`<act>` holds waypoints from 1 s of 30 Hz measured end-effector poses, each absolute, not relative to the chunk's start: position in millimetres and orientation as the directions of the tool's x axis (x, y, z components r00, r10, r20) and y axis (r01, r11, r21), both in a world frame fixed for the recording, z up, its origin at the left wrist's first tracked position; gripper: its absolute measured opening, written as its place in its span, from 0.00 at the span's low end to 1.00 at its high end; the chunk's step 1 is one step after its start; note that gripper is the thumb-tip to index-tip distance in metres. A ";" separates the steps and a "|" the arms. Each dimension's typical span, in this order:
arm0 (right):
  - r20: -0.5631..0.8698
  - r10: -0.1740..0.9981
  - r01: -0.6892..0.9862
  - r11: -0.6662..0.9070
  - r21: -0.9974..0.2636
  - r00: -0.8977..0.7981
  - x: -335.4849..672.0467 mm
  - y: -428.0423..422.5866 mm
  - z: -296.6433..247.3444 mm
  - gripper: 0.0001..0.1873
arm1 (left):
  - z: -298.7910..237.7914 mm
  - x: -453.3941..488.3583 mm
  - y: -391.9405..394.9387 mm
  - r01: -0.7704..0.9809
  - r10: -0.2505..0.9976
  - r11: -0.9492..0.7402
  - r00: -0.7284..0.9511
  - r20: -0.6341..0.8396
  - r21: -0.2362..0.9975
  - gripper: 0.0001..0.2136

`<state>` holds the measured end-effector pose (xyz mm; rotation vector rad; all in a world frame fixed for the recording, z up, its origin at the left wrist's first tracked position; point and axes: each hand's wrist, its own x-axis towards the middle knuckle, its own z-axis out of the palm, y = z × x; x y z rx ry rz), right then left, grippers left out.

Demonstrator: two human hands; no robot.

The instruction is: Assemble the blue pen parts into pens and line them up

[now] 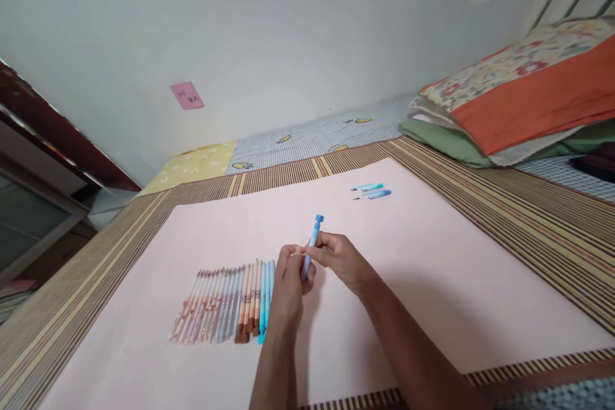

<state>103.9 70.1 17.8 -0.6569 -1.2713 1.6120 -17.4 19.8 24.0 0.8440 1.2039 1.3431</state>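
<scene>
A light-blue pen (pixel 314 234) with a darker blue, block-shaped end stands tilted between my hands, above the pale pink sheet (pixel 384 307). My left hand (pixel 289 275) is closed around its lower part. With thumb and fingers pinched, my right hand (pixel 340 257) grips the barrel a little higher up. Just left of my left hand lies a row of pens side by side: several clear pinkish ones (pixel 202 307), orange-and-brown ones (pixel 249 298), and bright blue ones (pixel 266 288) partly hidden by my left forearm.
Farther back on the sheet lie several small blue and teal pen parts (pixel 372 190). A striped mat (pixel 528 230) surrounds the sheet. Folded bedding and an orange floral pillow (pixel 533 90) are stacked at the right. A pink note (pixel 187 95) is stuck on the wall.
</scene>
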 end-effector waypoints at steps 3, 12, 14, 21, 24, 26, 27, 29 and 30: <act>0.094 0.899 -0.370 -0.080 -0.926 -0.428 99.1 68.3 18.4 0.19 | 23.9 -13.0 18.2 -0.114 0.966 0.076 -0.237 -0.102 0.991 0.09; 0.004 0.933 -0.394 -0.147 -0.907 -0.359 95.0 67.2 20.1 0.21 | 31.0 -3.1 10.0 0.170 0.972 -0.128 -0.174 0.158 0.977 0.18; -0.001 0.929 -0.352 -0.141 -0.925 -0.369 95.4 68.0 19.3 0.22 | 28.5 -5.4 12.9 0.035 0.984 -0.116 -0.129 0.120 0.993 0.15; 0.073 0.919 -0.425 -0.107 -0.899 -0.388 109.1 74.9 15.5 0.22 | 23.8 -11.0 21.8 -0.399 0.998 0.061 0.008 -0.063 0.915 0.12; 0.098 0.891 -0.397 -0.097 -0.913 -0.443 115.9 77.3 13.3 0.20 | 28.9 -9.1 21.2 -0.436 0.997 0.077 0.037 -0.068 0.896 0.12; 0.090 0.862 -0.351 -0.106 -0.930 -0.498 118.5 77.9 11.7 0.20 | 30.3 -8.3 20.6 -0.443 0.996 0.093 0.049 -0.079 0.892 0.13; 0.086 0.855 -0.343 -0.111 -0.933 -0.511 119.1 77.8 11.0 0.20 | 29.9 -8.2 20.3 -0.444 0.995 0.102 0.048 -0.090 0.890 0.13; 0.079 0.850 -0.343 -0.123 -0.931 -0.520 118.5 77.3 10.0 0.19 | 26.7 -8.3 19.7 -0.432 0.993 0.116 0.031 -0.114 0.894 0.14; 0.074 0.847 -0.346 -0.134 -0.928 -0.526 117.2 76.8 9.7 0.18 | 24.5 -8.3 19.5 -0.414 0.993 0.113 0.009 -0.120 0.903 0.14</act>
